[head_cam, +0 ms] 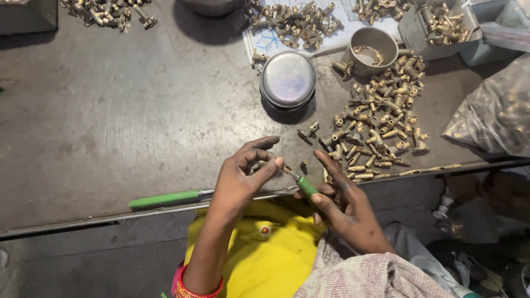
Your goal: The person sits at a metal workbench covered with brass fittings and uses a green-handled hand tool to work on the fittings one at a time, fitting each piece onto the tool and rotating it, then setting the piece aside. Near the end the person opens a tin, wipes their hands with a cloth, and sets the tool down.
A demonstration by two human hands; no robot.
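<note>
Surface: dull grey metal desk (121, 121), scuffed and stained, with a thin raised lip along the near edge just in front of my lap.
Left hand: my left hand (243, 171) is curled, thumb and fingers pinching a small brass fitting (259, 164) just above the desk's near edge.
Right hand: my right hand (342, 201) grips a green-handled screwdriver (306, 185), fingers wrapped round the smooth plastic handle; its thin metal tip points up-left and meets the fitting.
Spare tool: a second green-handled tool (165, 198) lies flat along the desk's lip, its metal shank running under my left hand.
Brass heap: a loose spread of short, knobbly brass fittings (381, 127) lies right of centre, reaching nearly to the lip; a few strays sit just beyond my fingertips.
Vessels: a round, shiny steel lid (287, 80), domed, sits beyond my hands; a steel cup (372, 51) stands just right of it, with some brass bits inside.
Far edge: more brass piles (292, 22) on a sheet of paper, plus a clear plastic bag (491, 116) at the right.
Open room: the left half of the desk is bare metal, wide and flat.
Lap: yellow cloth (259, 248) below my hands, and a woven pinkish cloth (370, 276) to the right.
</note>
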